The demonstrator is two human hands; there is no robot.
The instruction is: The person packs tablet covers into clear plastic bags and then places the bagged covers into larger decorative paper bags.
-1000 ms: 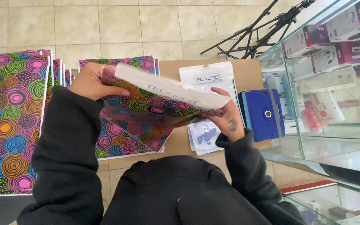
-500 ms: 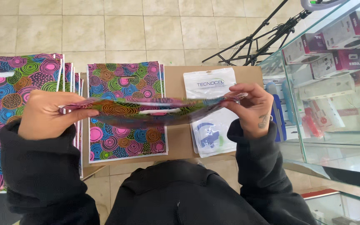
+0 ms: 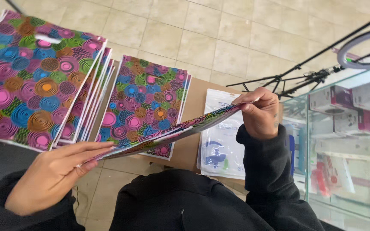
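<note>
Patterned plastic bag (image 3: 168, 134), glossy and covered in multicoloured concentric circles, is stretched nearly edge-on between the two hands above the brown table (image 3: 193, 149). The left hand (image 3: 56, 171) comes in from the lower left, its black sleeve at the wrist, fingers long and nearly flat, pinching the bag's near end between thumb and fingers. The right hand (image 3: 260, 112) is raised higher at the right, wrist bent, fingers curled down and closed on the bag's far end. Both hands are well apart, each clamped on the bag, so the thin sheet runs taut and slanting upward to the right.

Under it on the table lies a stack of the same patterned bags (image 3: 146, 102), flat, with die-cut handle slots. A larger fanned stack (image 3: 35, 81) sits to the left. Just beside the right hand lies a clear white packet (image 3: 219, 145) with blue print. A glass display case (image 3: 347, 141) stands at the right.
</note>
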